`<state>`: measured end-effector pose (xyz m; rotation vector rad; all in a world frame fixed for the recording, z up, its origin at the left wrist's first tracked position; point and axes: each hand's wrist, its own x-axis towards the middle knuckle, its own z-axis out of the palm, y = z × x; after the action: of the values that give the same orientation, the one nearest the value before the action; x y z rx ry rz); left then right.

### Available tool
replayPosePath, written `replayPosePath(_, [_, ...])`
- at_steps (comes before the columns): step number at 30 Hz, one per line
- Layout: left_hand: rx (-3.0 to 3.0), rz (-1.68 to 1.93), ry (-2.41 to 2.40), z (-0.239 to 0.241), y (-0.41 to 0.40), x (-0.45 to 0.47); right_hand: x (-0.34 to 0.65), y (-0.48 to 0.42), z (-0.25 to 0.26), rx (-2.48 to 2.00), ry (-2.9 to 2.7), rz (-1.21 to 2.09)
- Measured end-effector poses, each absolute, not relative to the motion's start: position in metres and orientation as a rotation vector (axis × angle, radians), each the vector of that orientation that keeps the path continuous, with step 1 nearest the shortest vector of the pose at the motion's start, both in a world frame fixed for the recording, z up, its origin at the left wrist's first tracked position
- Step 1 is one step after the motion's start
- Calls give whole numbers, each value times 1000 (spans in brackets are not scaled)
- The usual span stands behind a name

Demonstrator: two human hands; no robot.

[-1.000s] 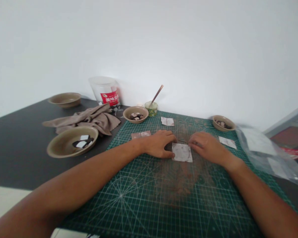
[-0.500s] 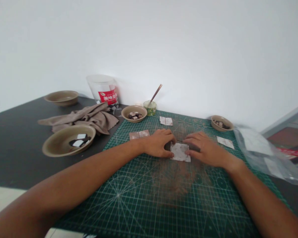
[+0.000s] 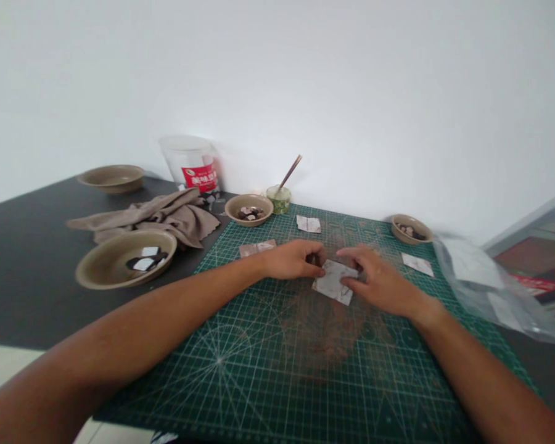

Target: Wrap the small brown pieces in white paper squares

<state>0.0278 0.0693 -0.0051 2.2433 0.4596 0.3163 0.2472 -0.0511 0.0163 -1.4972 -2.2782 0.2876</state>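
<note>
A square piece of white, brown-smudged paper (image 3: 332, 285) is tilted just over the green cutting mat (image 3: 259, 345). My left hand (image 3: 295, 259) pinches its upper left corner between thumb and fingers. On the opposite side, my right hand (image 3: 380, 279) grips the edge, thumb on top and fingers curled behind. Brown stains mark the mat around the paper. Near my left wrist lies a brownish folded piece (image 3: 258, 247). Two more white pieces rest on the mat, one at the back (image 3: 308, 224) and another at the right (image 3: 417, 264).
Small bowls with dark and pale bits stand at the back (image 3: 248, 202) and right (image 3: 411, 237). A glass cup (image 3: 278, 201) holds a stick. Leftward are a larger bowl (image 3: 92, 265), a cloth (image 3: 176, 216), an upper bowl (image 3: 111, 186) and a clear jar (image 3: 185, 151). A plastic bag (image 3: 494, 277) lies right.
The paper, flatter on the mat before, has turned and tipped up slightly between my hands. My right fingers have curled around its edge; the left hand has shifted up a little.
</note>
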Motion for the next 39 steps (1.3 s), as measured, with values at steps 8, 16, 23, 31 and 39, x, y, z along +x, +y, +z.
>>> replayPosePath(8, [1485, 311, 241, -4, 65, 29, 250, -68, 30, -1144, -2195, 868])
replayPosePath(16, [1250, 40, 121, -8, 66, 27, 227, -69, 22, -953, -2309, 186])
replayPosePath(23, [1117, 64, 93, -16, 73, 30, 200, -106, 45, -692, -2782, -94])
replayPosePath(31, [1057, 75, 125, -24, 82, 36, 154, -173, 42, -942, -2999, -249])
replayPosePath(39, [1074, 97, 150, -22, 79, 37, 149, -193, 24, -1146, -2917, -335])
